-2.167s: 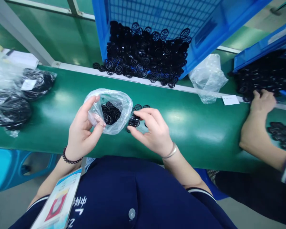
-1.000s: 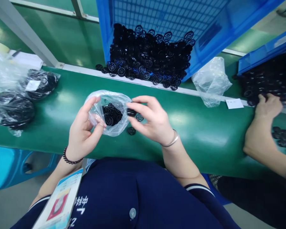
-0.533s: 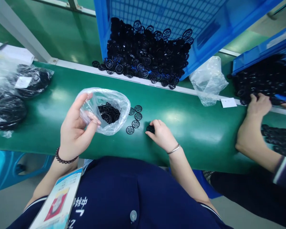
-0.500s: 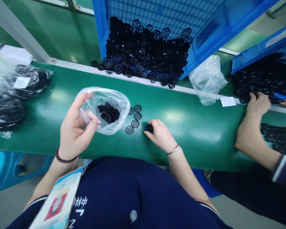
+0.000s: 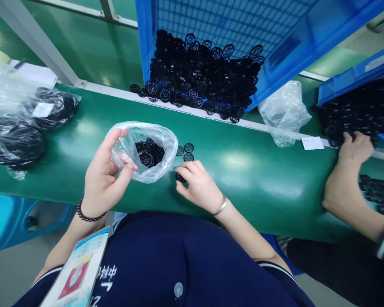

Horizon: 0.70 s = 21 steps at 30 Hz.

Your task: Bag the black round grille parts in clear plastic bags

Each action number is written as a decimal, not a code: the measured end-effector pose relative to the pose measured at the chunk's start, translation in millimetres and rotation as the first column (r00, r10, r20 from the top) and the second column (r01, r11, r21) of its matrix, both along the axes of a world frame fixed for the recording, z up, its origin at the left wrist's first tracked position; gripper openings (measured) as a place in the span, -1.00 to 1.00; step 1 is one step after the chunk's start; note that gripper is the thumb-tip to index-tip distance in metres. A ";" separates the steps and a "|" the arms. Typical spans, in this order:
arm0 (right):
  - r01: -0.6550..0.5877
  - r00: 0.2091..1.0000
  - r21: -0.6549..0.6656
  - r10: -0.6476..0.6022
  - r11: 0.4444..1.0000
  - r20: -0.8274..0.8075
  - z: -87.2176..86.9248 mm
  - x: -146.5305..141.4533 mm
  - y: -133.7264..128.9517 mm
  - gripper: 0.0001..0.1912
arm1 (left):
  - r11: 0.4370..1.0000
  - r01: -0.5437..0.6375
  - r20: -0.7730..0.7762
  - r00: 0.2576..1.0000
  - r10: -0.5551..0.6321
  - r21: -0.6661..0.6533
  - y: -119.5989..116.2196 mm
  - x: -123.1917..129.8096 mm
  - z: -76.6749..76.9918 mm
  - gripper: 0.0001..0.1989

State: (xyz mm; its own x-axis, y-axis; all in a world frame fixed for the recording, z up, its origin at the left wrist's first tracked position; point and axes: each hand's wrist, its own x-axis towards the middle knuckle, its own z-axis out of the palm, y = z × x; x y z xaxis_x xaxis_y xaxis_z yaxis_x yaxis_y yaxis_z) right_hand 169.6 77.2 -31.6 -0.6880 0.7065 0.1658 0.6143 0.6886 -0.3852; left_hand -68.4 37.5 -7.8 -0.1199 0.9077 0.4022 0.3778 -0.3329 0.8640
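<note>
My left hand point(image 5: 107, 175) grips the near-left rim of a clear plastic bag point(image 5: 166, 140), keeping its mouth wide. Inside the bag lies a heap of small black spoked wheels point(image 5: 147, 158). To the right of the bag, my right hand point(image 5: 198, 185) has its fingers closed around a black wheel point(image 5: 180, 177) just above or on the green tabletop; whether it is one wheel or a small stack I cannot tell. Beyond those fingers, a few loose wheels point(image 5: 188, 148) lie flat beside the bag.
A tipped blue crate point(image 5: 145, 42) spills many black wheels onto the white ledge. Filled bags point(image 5: 16, 140) sit at left. An empty-looking plastic bag point(image 5: 284, 111) and a white label point(image 5: 312, 143) lie at right. A co-worker's hand point(image 5: 355, 147) reaches into another crate's wheels.
My right hand has moved left with its black wheel, over where the nearer loose wheels lay. The left hand still holds the bag. The whole view has shifted slightly.
</note>
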 end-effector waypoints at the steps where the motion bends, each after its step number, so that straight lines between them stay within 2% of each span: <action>1: 0.016 0.993 0.053 -0.010 0.998 -0.116 9.9 -0.9 0.7 -0.80 | 1.000 0.009 -0.013 1.000 -0.009 -0.008 1.0 1.4 -0.4 -0.35; 4: 0.018 0.939 0.200 0.052 0.980 -0.340 36.0 -8.6 6.0 -0.71 | 0.999 0.042 -0.050 0.998 -0.043 -0.021 4.3 5.2 0.6 -0.35; 6: 0.007 0.931 0.226 0.076 0.974 -0.357 43.1 -11.7 14.5 -0.66 | 0.999 0.046 -0.064 0.997 -0.047 -0.019 5.0 5.6 2.4 -0.36; 7: 0.032 0.937 0.214 0.045 0.976 -0.347 42.4 -10.9 20.1 -0.65 | 0.999 0.042 -0.065 0.997 -0.043 -0.013 4.7 4.9 3.2 -0.36; 10: 0.234 0.953 0.118 -0.204 0.965 -0.225 24.1 -1.0 39.3 -0.74 | 1.000 0.014 -0.024 1.000 -0.013 0.017 1.4 0.0 3.6 -0.37; 12: 0.368 0.930 0.037 -0.368 0.929 -0.019 4.1 5.8 50.2 -0.79 | 1.000 -0.009 0.020 1.000 0.009 0.026 -0.9 -2.9 2.4 -0.37; 13: 0.412 0.907 0.002 -0.410 0.911 0.098 -5.8 7.8 54.1 -0.80 | 0.999 -0.017 0.039 0.999 0.016 0.027 -1.6 -3.7 1.9 -0.37; 16: 0.465 0.850 -0.061 -0.426 0.883 0.310 -26.1 9.2 59.4 -0.77 | 1.000 -0.019 0.045 0.999 0.017 0.024 -1.3 -2.7 2.5 -0.37; 19: 0.470 0.848 -0.059 -0.433 0.881 0.305 -26.4 11.6 55.8 -0.81 | 1.000 -0.003 0.008 1.000 0.002 0.028 0.8 -0.5 5.5 -0.38; 21: 0.419 0.885 -0.058 -0.393 0.906 0.251 -21.0 14.7 48.8 -0.75 | 1.000 0.003 0.004 1.000 -0.003 0.031 2.2 -0.2 6.7 -0.38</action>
